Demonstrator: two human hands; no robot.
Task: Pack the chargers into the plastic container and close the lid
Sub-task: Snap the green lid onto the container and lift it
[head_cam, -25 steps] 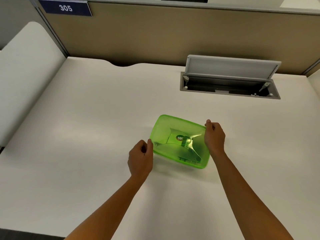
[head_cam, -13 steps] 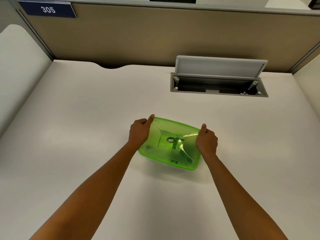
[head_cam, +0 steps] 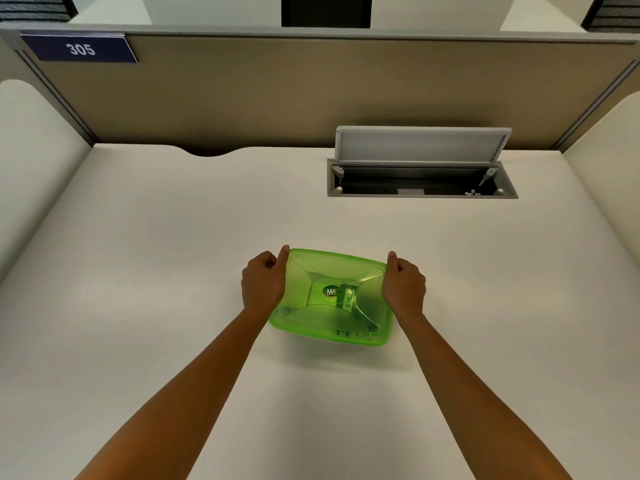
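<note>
container (head_cam: 330, 299) mid-tabletop (head_cam: 173, 254), lid on | left hand (head_cam: 262, 284), right hand (head_cam: 403, 285): fingers curled, thumbs pressing lid's short edges | press evenly, check near corners seat

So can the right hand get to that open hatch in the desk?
Probably yes. The right hand rests at the green box's side, and the bare desk between it and the hatch leaves the way free.

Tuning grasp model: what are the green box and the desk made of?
Box: looks like translucent green plastic, glossy; contents show through the lid and highlights glint on it. Desk: probably matte off-white laminate; smooth, even, no grain, only soft glare.
</note>
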